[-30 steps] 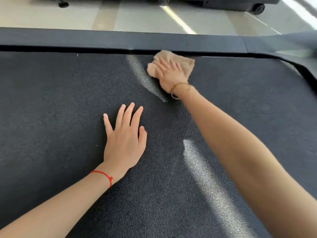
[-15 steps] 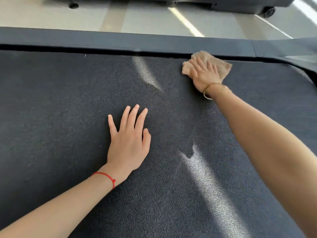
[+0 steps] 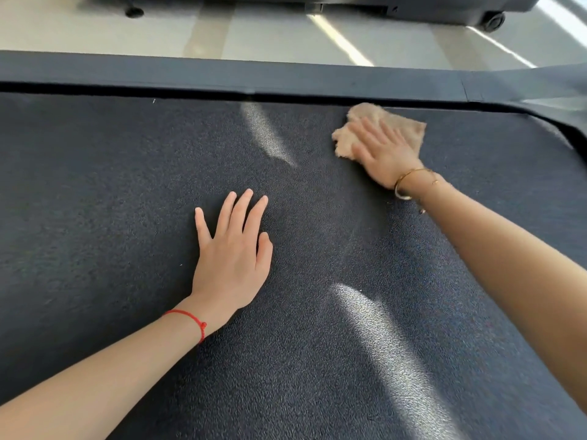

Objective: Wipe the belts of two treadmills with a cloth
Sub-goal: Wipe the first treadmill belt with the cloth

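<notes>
Head camera, looking down: two bare hands work on one dark, textured treadmill belt (image 3: 127,192) that fills most of the frame, with one tan cloth (image 3: 409,130) in play. The left hand (image 3: 232,258) lies palm-down near the middle of the belt, fingers straight and slightly spread, grasping nothing; a single red string bracelet (image 3: 190,319) circles its wrist. The right hand (image 3: 386,154), blurred, rests flat on top of the cloth with fingers extended and released rather than clenched, pressing the cloth against the belt; one gold bangle (image 3: 405,182) sits at its wrist. Both forearms reach in from the lower edge, the right one stretched farther toward the far side. The cloth lies on the belt's far right part, just beside the dark side rail (image 3: 222,76) that borders the belt. Two pale streaks of light cross the belt surface. Beyond the rail, a light floor (image 3: 270,33) and the base of another machine (image 3: 444,11) with one wheel are visible.
</notes>
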A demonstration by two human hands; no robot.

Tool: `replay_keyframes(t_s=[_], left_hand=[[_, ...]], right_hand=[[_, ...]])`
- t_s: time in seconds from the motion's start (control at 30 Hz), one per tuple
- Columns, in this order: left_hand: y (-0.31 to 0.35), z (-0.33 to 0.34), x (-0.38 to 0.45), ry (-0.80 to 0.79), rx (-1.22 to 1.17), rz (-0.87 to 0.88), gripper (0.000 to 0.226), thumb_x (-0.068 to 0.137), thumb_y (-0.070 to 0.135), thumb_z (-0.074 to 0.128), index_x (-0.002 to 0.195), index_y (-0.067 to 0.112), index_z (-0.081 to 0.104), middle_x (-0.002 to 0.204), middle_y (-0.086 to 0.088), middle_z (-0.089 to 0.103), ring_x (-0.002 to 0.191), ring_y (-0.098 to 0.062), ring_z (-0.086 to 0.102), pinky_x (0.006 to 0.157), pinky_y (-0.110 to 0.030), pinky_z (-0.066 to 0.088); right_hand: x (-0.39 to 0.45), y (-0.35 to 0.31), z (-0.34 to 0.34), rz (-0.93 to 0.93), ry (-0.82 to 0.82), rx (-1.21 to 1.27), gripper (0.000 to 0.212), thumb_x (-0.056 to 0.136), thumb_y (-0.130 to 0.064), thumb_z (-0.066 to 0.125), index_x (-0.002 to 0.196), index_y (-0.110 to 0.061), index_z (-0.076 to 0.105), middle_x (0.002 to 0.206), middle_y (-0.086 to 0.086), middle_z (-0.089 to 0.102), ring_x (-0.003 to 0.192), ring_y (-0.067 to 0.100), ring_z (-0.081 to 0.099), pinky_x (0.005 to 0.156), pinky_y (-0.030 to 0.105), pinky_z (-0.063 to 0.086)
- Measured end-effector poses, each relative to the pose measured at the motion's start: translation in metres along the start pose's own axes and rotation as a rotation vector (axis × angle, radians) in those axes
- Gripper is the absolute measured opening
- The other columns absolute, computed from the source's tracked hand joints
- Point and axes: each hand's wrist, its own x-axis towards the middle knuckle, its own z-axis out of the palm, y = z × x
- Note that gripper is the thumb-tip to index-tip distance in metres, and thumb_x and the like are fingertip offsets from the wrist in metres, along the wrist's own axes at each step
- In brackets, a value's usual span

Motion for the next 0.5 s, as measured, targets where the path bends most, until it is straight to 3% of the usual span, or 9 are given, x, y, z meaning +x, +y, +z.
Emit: replay_keyframes(t_s=[0.1, 0.17, 0.37, 0.5], left_hand=[[0.001, -0.001, 0.001, 0.006, -0.012, 0.001, 0.063, 0.095, 0.041, 0.012, 0.155, 0.025, 0.022, 0.163, 0.002, 0.020, 0.153, -0.018, 0.009, 0.119, -0.064, 0.009], [0.001, -0.002, 0.000, 0.009, -0.013, 0.003, 0.064, 0.094, 0.040, 0.012, 0.155, 0.025, 0.023, 0.163, 0.002, 0.020, 0.153, -0.019, 0.010, 0.119, -0.064, 0.009], [0.000, 0.000, -0.001, 0.016, -0.020, 0.001, 0.058, 0.098, 0.036, 0.023, 0.156, 0.025, 0.022, 0.163, 0.002, 0.018, 0.153, -0.019, 0.009, 0.118, -0.065, 0.008], [-0.001, 0.001, -0.001, 0.032, -0.029, 0.005, 0.058, 0.098, 0.035, 0.025, 0.155, 0.024, 0.023, 0.163, 0.001, 0.019, 0.152, -0.019, 0.009, 0.118, -0.065, 0.008]], right_hand=[[0.024, 0.016, -0.008, 0.196, -0.008, 0.027, 0.053, 0.105, -0.046, 0.013, 0.157, -0.035, 0.009, 0.166, -0.006, -0.001, 0.152, 0.027, -0.005, 0.122, 0.045, -0.007], [0.026, 0.004, -0.005, 0.197, 0.000, 0.051, 0.052, 0.106, -0.043, 0.012, 0.157, -0.036, 0.009, 0.166, -0.006, 0.000, 0.152, 0.027, -0.006, 0.122, 0.045, -0.007], [-0.045, -0.058, 0.012, -0.125, -0.025, 0.069, 0.049, 0.108, -0.034, 0.020, 0.157, -0.035, 0.013, 0.165, -0.007, 0.004, 0.152, 0.027, -0.004, 0.122, 0.042, -0.006], [-0.136, -0.081, 0.024, -0.348, -0.013, 0.082, 0.049, 0.108, -0.039, 0.020, 0.156, -0.038, 0.012, 0.164, -0.015, 0.004, 0.151, 0.014, -0.008, 0.121, 0.033, -0.012]])
